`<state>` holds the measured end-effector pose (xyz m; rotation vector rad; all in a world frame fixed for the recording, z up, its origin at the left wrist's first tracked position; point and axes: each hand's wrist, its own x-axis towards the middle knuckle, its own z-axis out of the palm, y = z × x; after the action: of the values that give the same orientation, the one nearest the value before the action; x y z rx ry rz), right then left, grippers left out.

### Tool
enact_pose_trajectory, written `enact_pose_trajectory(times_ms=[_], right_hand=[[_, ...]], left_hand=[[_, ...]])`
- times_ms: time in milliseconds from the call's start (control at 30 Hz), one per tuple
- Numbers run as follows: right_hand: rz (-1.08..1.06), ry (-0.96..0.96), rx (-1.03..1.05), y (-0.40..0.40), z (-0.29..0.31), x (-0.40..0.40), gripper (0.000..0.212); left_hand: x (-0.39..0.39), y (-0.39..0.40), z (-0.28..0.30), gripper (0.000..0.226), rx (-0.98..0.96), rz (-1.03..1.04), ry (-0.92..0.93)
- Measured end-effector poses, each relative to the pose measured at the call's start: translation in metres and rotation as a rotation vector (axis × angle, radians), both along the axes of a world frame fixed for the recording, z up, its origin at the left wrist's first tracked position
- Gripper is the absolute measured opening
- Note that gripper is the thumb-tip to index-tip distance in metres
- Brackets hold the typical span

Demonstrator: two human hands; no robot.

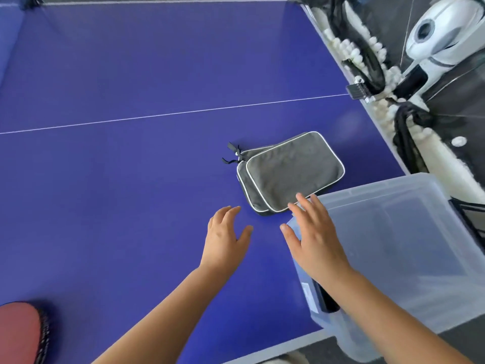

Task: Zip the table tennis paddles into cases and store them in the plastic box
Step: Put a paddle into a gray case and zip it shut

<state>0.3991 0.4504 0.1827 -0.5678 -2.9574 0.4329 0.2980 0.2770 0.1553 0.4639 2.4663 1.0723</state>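
Observation:
Two grey paddle cases with white piping lie stacked on the blue table, the top case (294, 170) shifted right over the bottom case (245, 183). Both look closed, and their black zipper pulls (233, 153) stick out at the far left corner. A clear plastic box (399, 248) stands at the table's right corner, just right of the cases. My left hand (225, 240) hovers open above the table, a little short of the cases. My right hand (312, 232) is open over the box's near left rim, fingertips at the top case's near edge.
A white ball-feeding machine (430, 40) and a gutter of white balls (351, 53) stand beyond the table's right edge. A white line (157, 115) crosses the blue table (118, 193). A red paddle (18, 332) shows at the bottom left corner.

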Motion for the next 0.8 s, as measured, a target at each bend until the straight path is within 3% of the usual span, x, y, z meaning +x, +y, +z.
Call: enact_pose_trajectory(times_ms=[100,467,600,800], right_hand=[[0.022,-0.081,0.046,0.027,-0.011,-0.005,0.054],[-0.018,-0.032,0.024,0.031,-0.021,-0.004,0.048],[-0.012,-0.040,0.029,0.030,-0.022,-0.004,0.048],[-0.013,-0.047,0.033,0.030,-0.021,-0.004,0.049]], left_hand=[[-0.012,0.045,-0.008,0.057,-0.013,0.014,-0.018],[-0.051,0.131,-0.042,0.076,-0.213,0.298,-0.130],[-0.058,0.143,-0.045,0.064,-0.216,0.373,-0.144],[-0.057,0.150,-0.042,0.045,-0.051,0.519,-0.266]])
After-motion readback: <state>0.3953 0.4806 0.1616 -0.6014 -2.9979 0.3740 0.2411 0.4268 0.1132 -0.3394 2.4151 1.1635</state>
